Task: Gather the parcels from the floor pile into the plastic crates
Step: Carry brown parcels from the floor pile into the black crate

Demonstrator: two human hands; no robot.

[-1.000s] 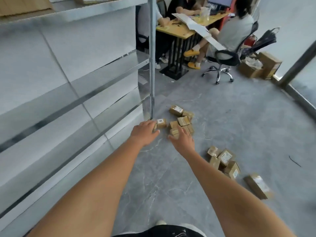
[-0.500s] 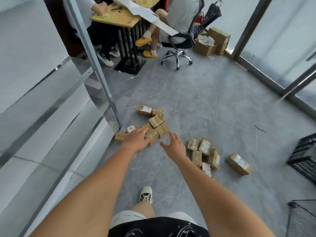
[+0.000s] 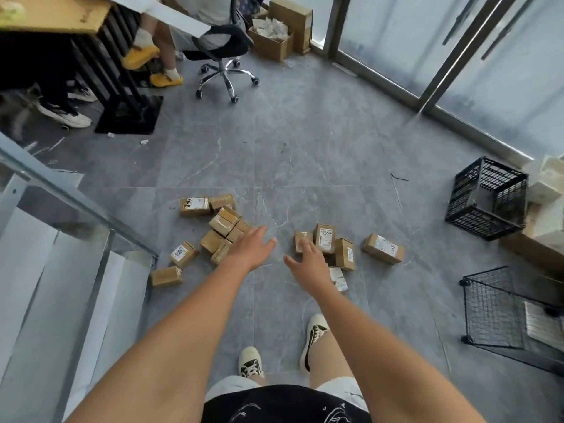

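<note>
Reaching step: left hand (image 3: 254, 248) and right hand (image 3: 308, 259) hover over the floor parcels (image 3: 224, 230), fingers apart, empty; next, grasp some for the black crate (image 3: 488, 198).

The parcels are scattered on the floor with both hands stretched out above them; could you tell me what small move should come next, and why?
Probably lower the right hand onto the small parcel just beyond its fingers and grip it. Both hands are open and hold nothing; the left hand hovers beside the left cluster, and the black plastic crate stands to the right.
</note>
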